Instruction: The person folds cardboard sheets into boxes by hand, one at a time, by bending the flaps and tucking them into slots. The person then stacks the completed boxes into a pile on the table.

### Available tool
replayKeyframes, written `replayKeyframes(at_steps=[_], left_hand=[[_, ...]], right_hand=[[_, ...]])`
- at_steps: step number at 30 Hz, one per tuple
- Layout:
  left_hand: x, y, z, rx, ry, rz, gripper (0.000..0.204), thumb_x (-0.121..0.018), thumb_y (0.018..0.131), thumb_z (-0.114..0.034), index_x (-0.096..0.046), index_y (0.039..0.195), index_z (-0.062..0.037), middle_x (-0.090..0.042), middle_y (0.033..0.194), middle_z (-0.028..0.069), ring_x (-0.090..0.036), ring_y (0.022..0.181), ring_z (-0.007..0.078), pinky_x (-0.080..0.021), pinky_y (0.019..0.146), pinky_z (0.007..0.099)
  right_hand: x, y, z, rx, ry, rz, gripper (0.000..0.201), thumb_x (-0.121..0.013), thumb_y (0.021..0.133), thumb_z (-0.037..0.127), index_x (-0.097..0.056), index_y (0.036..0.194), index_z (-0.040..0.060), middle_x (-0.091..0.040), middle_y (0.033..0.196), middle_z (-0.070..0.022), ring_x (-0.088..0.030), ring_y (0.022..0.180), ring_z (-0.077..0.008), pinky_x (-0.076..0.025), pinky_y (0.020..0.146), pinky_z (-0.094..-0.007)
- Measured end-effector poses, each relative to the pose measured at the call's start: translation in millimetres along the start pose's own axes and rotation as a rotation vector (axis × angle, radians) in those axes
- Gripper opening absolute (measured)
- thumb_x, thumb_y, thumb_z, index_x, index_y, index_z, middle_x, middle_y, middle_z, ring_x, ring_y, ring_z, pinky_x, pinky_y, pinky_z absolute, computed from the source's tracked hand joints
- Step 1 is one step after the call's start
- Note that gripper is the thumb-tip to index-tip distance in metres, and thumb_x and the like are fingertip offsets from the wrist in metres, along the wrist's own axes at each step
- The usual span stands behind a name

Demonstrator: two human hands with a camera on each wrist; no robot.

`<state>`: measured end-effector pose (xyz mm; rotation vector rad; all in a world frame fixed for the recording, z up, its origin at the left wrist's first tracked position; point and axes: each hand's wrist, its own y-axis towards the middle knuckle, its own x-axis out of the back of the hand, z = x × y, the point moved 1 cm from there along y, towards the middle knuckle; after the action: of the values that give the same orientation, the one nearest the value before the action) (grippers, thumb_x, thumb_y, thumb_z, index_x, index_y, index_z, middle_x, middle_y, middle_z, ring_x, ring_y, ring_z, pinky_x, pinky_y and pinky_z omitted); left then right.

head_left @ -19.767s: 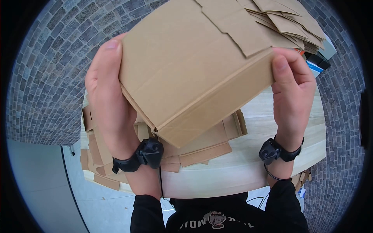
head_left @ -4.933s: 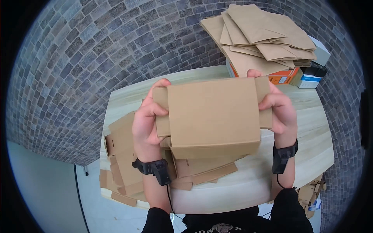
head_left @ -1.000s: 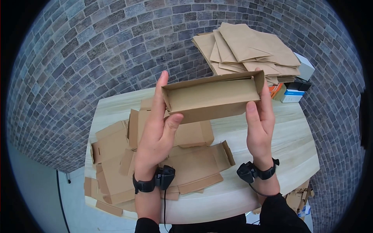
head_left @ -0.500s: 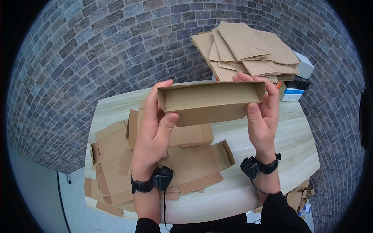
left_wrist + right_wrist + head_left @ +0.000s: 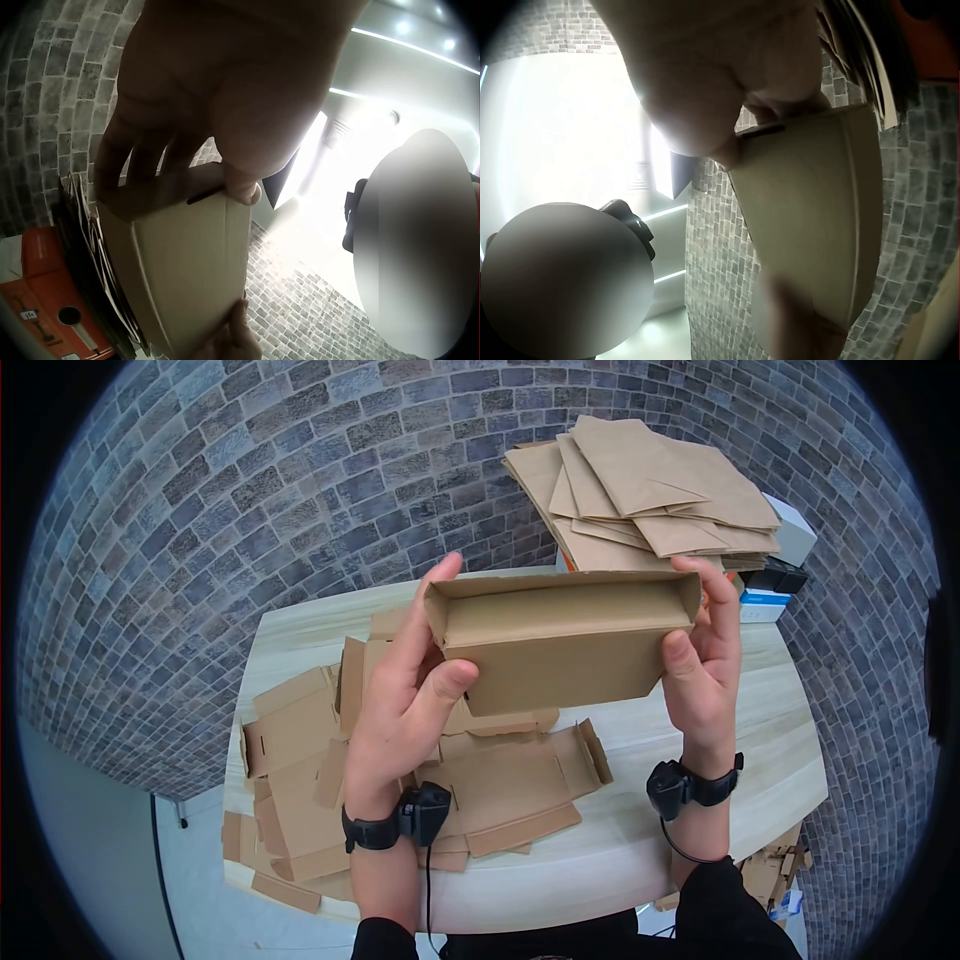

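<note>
A brown cardboard box (image 5: 570, 668) is held up over the table between both hands, its long shallow recessed side tilted upward. At its left end my left hand (image 5: 398, 705) grips it, thumb on the near face and fingers behind. My right hand (image 5: 703, 685) holds the other end likewise, thumb at the near corner. In the left wrist view the box (image 5: 187, 262) shows a broad plain face and a dark slot beside the thumb. A similar slot shows on the box (image 5: 802, 195) in the right wrist view. Most fingers are hidden behind the cardboard.
Flattened cardboard pieces (image 5: 305, 790) overlap on the left of the table (image 5: 720, 800), and a part-folded blank (image 5: 510, 780) lies in the middle. At the back right, brown paper bags (image 5: 650, 490) are stacked on boxes, beside a blue-and-white box (image 5: 765, 605). Cardboard scraps (image 5: 775, 870) lie below the table's right side.
Side flaps that stuck out at both ends earlier no longer show. The box has been turned from its broad face to its recessed side, then tilted and shifted slightly right.
</note>
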<state>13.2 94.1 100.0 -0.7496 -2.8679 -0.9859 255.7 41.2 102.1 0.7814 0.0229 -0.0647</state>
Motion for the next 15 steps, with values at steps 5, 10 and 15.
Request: replayKeyframes(at_steps=[5, 10, 15], left_hand=[[-3, 0, -8, 0.022, 0.043, 0.038, 0.073, -0.048, 0.099, -0.029, -0.006, 0.150, 0.0008, -0.021, 0.152, 0.0129, -0.027, 0.137, 0.0201, -0.021, 0.111, 0.0313], [3, -5, 0, 0.128, -0.048, 0.018, 0.070, -0.041, 0.101, -0.036, -0.007, 0.150, 0.0011, -0.021, 0.153, 0.0127, -0.023, 0.139, 0.0205, -0.018, 0.112, 0.0322], [4, -5, -5, 0.134, -0.277, -0.016, 0.056, -0.037, 0.102, -0.029, -0.022, 0.148, 0.0001, -0.036, 0.147, 0.0127, -0.040, 0.129, 0.0196, -0.033, 0.105, 0.0320]], right_hand=[[-4, 1, 3, 0.000, -0.029, 0.025, 0.056, -0.060, 0.093, 0.022, -0.033, 0.139, 0.0041, -0.058, 0.116, -0.0140, -0.054, 0.106, -0.0173, -0.041, 0.092, -0.0312], [-6, -1, 1, 0.082, -0.123, 0.014, 0.057, -0.058, 0.094, 0.021, -0.032, 0.140, 0.0015, -0.057, 0.118, -0.0158, -0.055, 0.109, -0.0201, -0.041, 0.095, -0.0334], [-6, 1, 2, 0.126, -0.126, 0.051, 0.061, -0.059, 0.093, 0.029, -0.030, 0.141, 0.0039, -0.057, 0.119, -0.0185, -0.055, 0.111, -0.0240, -0.043, 0.096, -0.0375]])
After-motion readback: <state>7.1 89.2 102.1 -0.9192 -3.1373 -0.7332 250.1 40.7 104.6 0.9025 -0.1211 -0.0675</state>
